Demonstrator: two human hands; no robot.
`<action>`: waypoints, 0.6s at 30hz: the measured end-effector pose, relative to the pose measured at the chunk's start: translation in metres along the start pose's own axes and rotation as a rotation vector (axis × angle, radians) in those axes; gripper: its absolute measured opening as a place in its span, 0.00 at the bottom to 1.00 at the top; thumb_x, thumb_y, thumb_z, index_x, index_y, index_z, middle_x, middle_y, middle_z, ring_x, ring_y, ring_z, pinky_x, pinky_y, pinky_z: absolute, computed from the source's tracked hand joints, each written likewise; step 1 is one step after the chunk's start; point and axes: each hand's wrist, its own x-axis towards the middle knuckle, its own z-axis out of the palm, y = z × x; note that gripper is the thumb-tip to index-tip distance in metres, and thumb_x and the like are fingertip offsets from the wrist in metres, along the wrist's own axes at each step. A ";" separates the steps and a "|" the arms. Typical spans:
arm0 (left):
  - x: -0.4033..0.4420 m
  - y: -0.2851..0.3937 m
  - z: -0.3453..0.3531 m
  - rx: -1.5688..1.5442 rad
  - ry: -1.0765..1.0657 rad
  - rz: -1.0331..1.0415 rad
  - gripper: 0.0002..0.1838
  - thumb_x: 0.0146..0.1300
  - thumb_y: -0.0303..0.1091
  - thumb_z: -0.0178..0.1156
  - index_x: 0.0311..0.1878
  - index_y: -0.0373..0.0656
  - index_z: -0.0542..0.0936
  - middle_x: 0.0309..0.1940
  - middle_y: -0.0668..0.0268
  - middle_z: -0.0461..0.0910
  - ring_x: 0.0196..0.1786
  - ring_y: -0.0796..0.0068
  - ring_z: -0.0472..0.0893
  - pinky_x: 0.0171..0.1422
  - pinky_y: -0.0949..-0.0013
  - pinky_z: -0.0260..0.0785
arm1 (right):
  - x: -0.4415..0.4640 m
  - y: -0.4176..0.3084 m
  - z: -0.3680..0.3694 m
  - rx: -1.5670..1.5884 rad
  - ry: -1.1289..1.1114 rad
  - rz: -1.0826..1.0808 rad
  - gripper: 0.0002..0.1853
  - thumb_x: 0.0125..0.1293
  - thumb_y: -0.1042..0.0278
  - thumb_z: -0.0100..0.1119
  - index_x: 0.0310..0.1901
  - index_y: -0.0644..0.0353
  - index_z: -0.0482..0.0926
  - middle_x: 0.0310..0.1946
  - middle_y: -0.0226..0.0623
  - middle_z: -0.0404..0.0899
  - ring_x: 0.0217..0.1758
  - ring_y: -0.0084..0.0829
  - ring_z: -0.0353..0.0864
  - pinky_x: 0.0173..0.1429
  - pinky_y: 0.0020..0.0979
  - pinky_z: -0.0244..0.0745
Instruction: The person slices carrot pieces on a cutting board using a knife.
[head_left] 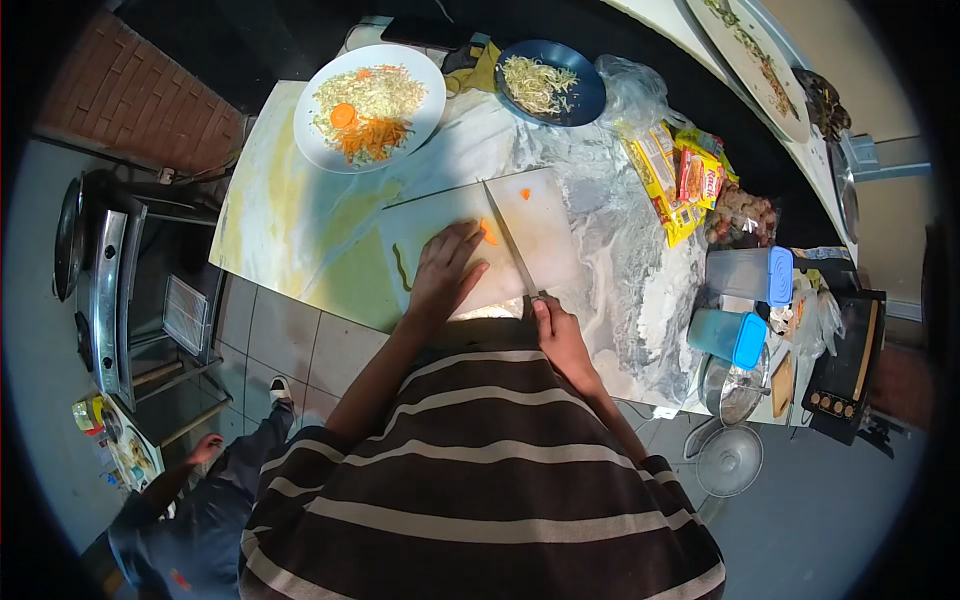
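Observation:
A white cutting board [548,235] lies on the marbled table. My left hand [447,268] is on it, its fingers together and curled over orange carrot [487,231], of which only a part shows past the fingertips. My right hand [561,335] grips the handle of a long kitchen knife [511,240]. The blade rests across the board, just right of the carrot and pointing away from me. A small carrot bit [525,194] lies near the board's far edge. Along the board's left side runs a dark green strip [401,267] that I cannot identify.
At the back stand a white plate [312,103] of shredded vegetables and a dark blue plate [585,84] with bean sprouts. Seasoning packets [700,178], lidded plastic containers [750,275] and a strainer [729,461] are on the right. Another person [215,520] stands lower left, near a stove [108,300].

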 end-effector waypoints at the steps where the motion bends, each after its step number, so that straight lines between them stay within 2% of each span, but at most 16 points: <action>1: 0.000 0.001 -0.001 0.034 -0.019 0.029 0.28 0.59 0.35 0.67 0.63 0.43 0.74 0.63 0.61 0.73 0.67 0.56 0.70 0.68 0.55 0.62 | 0.001 -0.001 0.001 -0.029 0.004 -0.022 0.19 0.78 0.56 0.43 0.44 0.67 0.73 0.28 0.64 0.78 0.35 0.65 0.78 0.38 0.54 0.70; 5: 0.001 0.002 -0.002 0.074 -0.101 0.028 0.27 0.61 0.37 0.65 0.63 0.43 0.75 0.64 0.63 0.72 0.69 0.57 0.68 0.70 0.55 0.60 | 0.002 -0.010 0.001 -0.112 -0.009 0.019 0.18 0.78 0.57 0.43 0.46 0.67 0.72 0.28 0.65 0.78 0.35 0.66 0.78 0.38 0.58 0.70; 10: 0.000 0.000 0.000 0.059 -0.103 0.033 0.25 0.62 0.37 0.64 0.62 0.43 0.76 0.64 0.64 0.73 0.69 0.58 0.68 0.71 0.55 0.60 | 0.002 -0.008 0.003 -0.156 -0.028 0.022 0.19 0.78 0.56 0.43 0.50 0.67 0.72 0.27 0.64 0.78 0.34 0.67 0.78 0.36 0.59 0.71; 18: 0.002 -0.002 -0.001 0.058 -0.116 0.047 0.24 0.62 0.37 0.64 0.62 0.43 0.76 0.64 0.64 0.73 0.68 0.59 0.69 0.70 0.55 0.60 | 0.002 -0.008 0.003 -0.171 -0.031 0.020 0.18 0.78 0.56 0.42 0.47 0.67 0.71 0.26 0.65 0.78 0.33 0.67 0.77 0.36 0.59 0.71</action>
